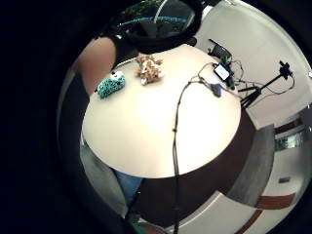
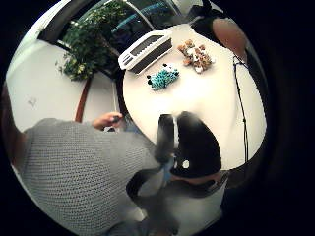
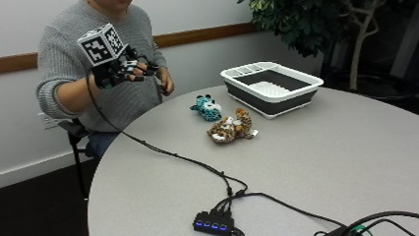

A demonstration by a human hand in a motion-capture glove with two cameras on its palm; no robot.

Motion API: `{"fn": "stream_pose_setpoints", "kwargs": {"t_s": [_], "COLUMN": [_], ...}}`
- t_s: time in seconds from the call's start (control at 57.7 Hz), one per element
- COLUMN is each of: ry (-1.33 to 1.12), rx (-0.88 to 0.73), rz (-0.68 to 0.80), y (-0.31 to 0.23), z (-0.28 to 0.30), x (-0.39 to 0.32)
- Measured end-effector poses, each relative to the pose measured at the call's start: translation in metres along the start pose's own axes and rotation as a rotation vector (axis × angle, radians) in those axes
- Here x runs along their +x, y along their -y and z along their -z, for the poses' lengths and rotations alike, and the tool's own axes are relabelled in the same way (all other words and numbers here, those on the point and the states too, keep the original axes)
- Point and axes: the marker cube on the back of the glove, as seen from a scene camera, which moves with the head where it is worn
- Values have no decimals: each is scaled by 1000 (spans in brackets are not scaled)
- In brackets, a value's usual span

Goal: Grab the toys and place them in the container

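The container [image 3: 272, 91], a white-rimmed dark tub with a ribbed floor, is taken as the landmark on the round table [image 3: 314, 167]; nothing is seen inside it, so the task is judged not yet begun. The teal toy [image 3: 206, 108] is seen lying on the tabletop on the person's side of the container, near it but apart from its wall; the spotted toy [image 3: 232, 128] lies just beside the teal one, a little farther out from the container towards the middle of the table, and whether the two touch cannot be told. The gloved right hand [image 3: 121, 71] is held raised in the air well apart from the container, beyond the table edge and in front of the person's chest; its fingers appear loosely curled and nothing is grasped in them; the bare hand is kept back near the body. From the hand, both toys lie forward and downward, with the container beyond them on roughly the same line; the teal toy is judged the nearer of the two, so a reach out over the table edge and down is what the coming pick is thought to call for. The teal toy's long axis appears to run roughly parallel to the container's near long wall; the spotted toy's long axis lies across the line of reach.
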Motion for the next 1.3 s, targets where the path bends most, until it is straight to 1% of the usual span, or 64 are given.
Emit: {"fn": "stream_pose_setpoints", "kwargs": {"t_s": [0.451,0.52,0.607,0.746,0.85,0.902,0.954,1.041,1.11,1.145,1.197,1.232,1.301], "ry": [10,57,162,110,-24,-105,-171,-169,-175,-135,-75,-80,-114], "rx": [-59,-69,-95,-156,-170,-191,-248,-413,-535,-532,-442,-413,-404], "rz": [18,36,77,167,214,237,243,201,203,199,170,164,172], "y": [22,39,86,166,192,195,193,181,165,158,156,156,157], "z": [-11,-17,-25,-61,-96,-121,-151,-207,-249,-262,-268,-267,-267], "x": [-14,-24,-40,-89,-112,-113,-111,-111,-105,-104,-106,-107,-109]}}
